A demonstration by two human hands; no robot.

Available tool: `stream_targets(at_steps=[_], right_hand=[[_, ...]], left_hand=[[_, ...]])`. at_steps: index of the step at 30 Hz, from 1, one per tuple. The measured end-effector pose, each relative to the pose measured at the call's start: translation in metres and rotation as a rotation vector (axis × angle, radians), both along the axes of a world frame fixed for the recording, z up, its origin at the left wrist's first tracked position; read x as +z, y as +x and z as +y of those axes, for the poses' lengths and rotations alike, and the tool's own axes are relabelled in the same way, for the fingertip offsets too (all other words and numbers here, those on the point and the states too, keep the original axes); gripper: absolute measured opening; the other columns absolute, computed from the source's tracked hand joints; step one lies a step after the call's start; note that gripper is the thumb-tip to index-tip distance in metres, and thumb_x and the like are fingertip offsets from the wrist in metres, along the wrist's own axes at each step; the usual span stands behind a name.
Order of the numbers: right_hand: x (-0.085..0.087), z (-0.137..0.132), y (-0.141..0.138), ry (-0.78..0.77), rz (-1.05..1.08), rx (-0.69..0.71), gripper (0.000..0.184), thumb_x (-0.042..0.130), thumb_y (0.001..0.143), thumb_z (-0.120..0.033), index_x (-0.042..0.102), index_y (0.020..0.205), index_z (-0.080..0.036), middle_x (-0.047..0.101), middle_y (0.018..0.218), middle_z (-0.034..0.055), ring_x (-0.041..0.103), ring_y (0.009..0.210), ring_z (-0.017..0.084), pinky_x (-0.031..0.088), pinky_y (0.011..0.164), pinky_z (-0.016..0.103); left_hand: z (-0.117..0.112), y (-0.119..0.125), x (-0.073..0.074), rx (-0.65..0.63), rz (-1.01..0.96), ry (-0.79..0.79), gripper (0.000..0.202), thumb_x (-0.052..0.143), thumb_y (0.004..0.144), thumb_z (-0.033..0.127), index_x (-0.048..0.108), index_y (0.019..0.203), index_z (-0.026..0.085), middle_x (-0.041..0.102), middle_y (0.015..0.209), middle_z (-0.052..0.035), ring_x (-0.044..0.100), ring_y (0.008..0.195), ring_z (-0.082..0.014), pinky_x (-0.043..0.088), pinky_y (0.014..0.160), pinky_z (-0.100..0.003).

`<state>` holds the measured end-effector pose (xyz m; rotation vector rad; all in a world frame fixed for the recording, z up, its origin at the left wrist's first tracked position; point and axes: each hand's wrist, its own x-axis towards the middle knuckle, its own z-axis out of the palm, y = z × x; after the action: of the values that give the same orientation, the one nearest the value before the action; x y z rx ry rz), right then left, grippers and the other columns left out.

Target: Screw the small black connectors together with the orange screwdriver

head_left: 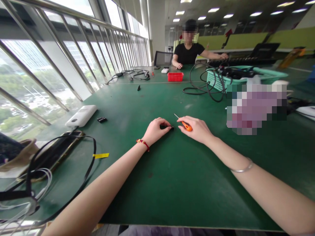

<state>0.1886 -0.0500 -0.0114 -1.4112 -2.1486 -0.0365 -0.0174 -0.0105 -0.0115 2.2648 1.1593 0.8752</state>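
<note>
Low over the green table [147, 183], my left hand [157, 129] pinches a small black piece [172, 127] between thumb and fingertips. Its exact kind is too small to make out. To its right, my right hand [195, 128] is closed round a screwdriver [187, 126] with an orange handle. The thin metal shaft points up and left, away from the black piece, and the tip touches nothing that I can see. A small gap separates the two hands. Left of them, a small black ribbed part [102, 120] lies on the table.
A white power bank [81, 116], a phone [59, 154] and looped cables lie at left. Farther off are a red bin [175, 77], a small black part [139, 88] and a teal basket [216, 80] with cables. Another person [189, 50] sits across the table.
</note>
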Motion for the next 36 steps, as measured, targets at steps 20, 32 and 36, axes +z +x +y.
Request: stream_targets(at_steps=[20,32,36], right_hand=[[-0.004,0.002,-0.024,-0.109,-0.027,-0.027,0.011,0.058,0.082,-0.03,0.061,0.091,-0.025,0.063,0.09,0.0016,0.059,0.074,0.016,0.039,0.062,0.026],[-0.004,0.0,-0.023,-0.098,-0.018,-0.01,0.012,0.058,0.082,-0.031,0.061,0.092,-0.025,0.064,0.09,0.0008,0.058,0.072,0.015,0.037,0.06,0.025],[-0.004,0.0,-0.022,-0.088,-0.013,-0.003,0.011,0.058,0.083,-0.03,0.061,0.092,-0.025,0.063,0.09,0.0006,0.058,0.071,0.015,0.037,0.059,0.025]], left_hand=[[-0.002,0.0,0.0,-0.043,-0.009,0.061,0.009,0.067,0.076,0.026,0.074,0.079,0.021,0.072,0.083,-0.0014,0.063,0.082,-0.0174,0.048,0.084,-0.031],[-0.001,-0.003,-0.002,-0.044,-0.087,-0.013,0.012,0.068,0.075,0.028,0.076,0.077,0.02,0.073,0.083,-0.003,0.065,0.081,-0.0177,0.05,0.08,-0.03],[-0.001,-0.002,-0.001,-0.046,-0.115,-0.051,0.013,0.068,0.075,0.029,0.075,0.077,0.019,0.073,0.083,-0.0032,0.066,0.08,-0.0176,0.05,0.08,-0.03]])
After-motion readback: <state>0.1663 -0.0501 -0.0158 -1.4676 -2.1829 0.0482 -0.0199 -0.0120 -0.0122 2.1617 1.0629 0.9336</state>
